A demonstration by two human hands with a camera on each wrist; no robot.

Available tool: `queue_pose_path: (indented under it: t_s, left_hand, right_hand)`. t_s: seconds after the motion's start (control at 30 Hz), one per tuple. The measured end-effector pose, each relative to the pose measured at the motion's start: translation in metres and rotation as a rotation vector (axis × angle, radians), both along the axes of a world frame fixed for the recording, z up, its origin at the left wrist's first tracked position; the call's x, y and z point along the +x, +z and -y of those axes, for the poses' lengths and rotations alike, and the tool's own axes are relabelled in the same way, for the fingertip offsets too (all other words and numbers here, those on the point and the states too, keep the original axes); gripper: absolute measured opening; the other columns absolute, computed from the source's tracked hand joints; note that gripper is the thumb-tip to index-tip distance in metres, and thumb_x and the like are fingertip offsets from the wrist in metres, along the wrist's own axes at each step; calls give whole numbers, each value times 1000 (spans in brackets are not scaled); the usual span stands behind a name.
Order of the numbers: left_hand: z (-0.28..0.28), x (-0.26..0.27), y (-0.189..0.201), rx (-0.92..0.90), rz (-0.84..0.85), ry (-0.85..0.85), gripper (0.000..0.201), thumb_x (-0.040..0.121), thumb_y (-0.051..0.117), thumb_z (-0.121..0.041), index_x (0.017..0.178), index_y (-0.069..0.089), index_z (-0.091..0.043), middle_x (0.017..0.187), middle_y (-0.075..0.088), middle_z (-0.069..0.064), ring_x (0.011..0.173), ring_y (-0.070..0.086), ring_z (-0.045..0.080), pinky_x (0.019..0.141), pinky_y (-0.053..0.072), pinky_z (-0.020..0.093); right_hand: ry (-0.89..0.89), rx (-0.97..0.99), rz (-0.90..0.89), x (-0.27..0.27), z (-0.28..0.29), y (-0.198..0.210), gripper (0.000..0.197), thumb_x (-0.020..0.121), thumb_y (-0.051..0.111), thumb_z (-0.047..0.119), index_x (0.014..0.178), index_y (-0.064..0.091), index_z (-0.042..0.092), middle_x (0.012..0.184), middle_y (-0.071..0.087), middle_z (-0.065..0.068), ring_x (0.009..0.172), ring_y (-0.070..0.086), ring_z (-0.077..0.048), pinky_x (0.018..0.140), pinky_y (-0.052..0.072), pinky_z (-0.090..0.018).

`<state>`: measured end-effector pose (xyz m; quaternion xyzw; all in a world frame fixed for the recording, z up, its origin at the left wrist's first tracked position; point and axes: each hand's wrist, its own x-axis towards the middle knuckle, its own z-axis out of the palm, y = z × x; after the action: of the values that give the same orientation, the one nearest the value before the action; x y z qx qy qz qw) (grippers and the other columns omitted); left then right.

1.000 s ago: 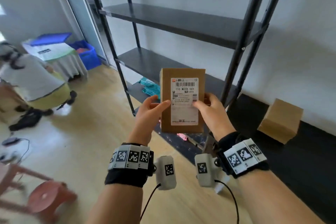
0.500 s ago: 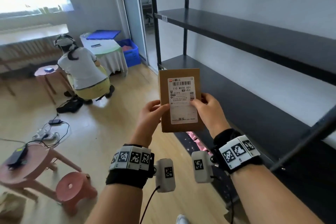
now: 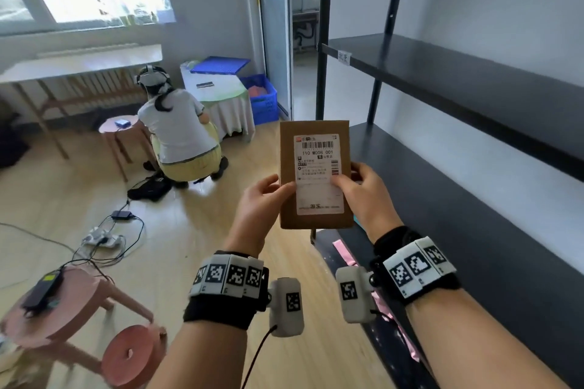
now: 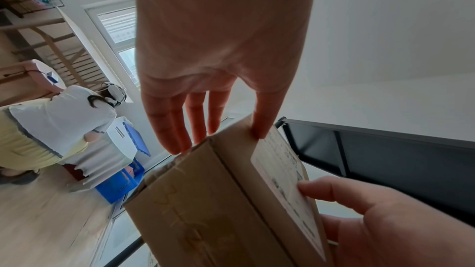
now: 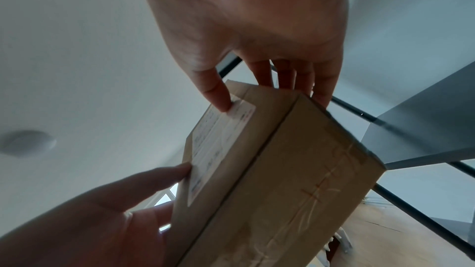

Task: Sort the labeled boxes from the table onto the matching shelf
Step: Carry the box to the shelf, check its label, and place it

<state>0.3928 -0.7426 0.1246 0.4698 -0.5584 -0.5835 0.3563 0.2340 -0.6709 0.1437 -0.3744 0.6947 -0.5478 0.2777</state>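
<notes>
While the left hand and right hand pinch its lower side edges, the box, upright beside the shelf, looks light, stiff, easily gripped there.

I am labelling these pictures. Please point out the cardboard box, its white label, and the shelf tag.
cardboard box (image 3: 287, 148): head view, bare left margin.
white label (image 3: 319, 196): head view, lower blank part.
shelf tag (image 3: 343, 57): head view, its middle.
</notes>
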Motion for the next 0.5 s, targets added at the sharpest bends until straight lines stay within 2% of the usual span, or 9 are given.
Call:
queue_pose_path:
  t_s: [0.07,0.13,0.27,0.37,0.5]
  left_hand:
    - [26,-2,1,-6,-12,17,61,90,71,-29,144,49,-12,120,70,8,105,70,19,87,59,32]
    - [55,-6,3,-16,-15,18,58,89,72,-29,141,51,-12,120,69,9,104,70,18,83,59,30]
    - [123,-12,11,-54,2,-37,44,88,72,-33,123,56,-9,113,69,9,100,70,19,82,60,31]
    - [175,-19,26,-89,-1,-119,39,88,72,-32,117,58,-11,111,69,9,99,70,19,83,60,32]
    - [233,-31,47,-129,-32,-222,34,90,70,-29,117,57,-12,108,70,7,93,71,14,67,57,21]
  right_hand:
    - [-26,15,-11,0,25,0,34,92,62,32,123,58,19,111,65,-1,97,66,-19,76,58,-31]
    - [-56,15,-27,-1,54,1,40,91,63,34,128,55,19,114,64,-2,99,65,-18,78,59,-32]
    - [-122,0,-40,-4,111,9,35,90,64,35,122,56,23,112,64,2,100,65,-16,81,57,-33]
    - [-201,-16,-31,-6,153,20,30,90,65,34,115,54,23,108,65,3,100,65,-17,86,57,-36]
    - [-304,-44,-32,-9,197,36,36,90,65,36,118,50,21,106,63,4,94,64,-12,74,57,-28]
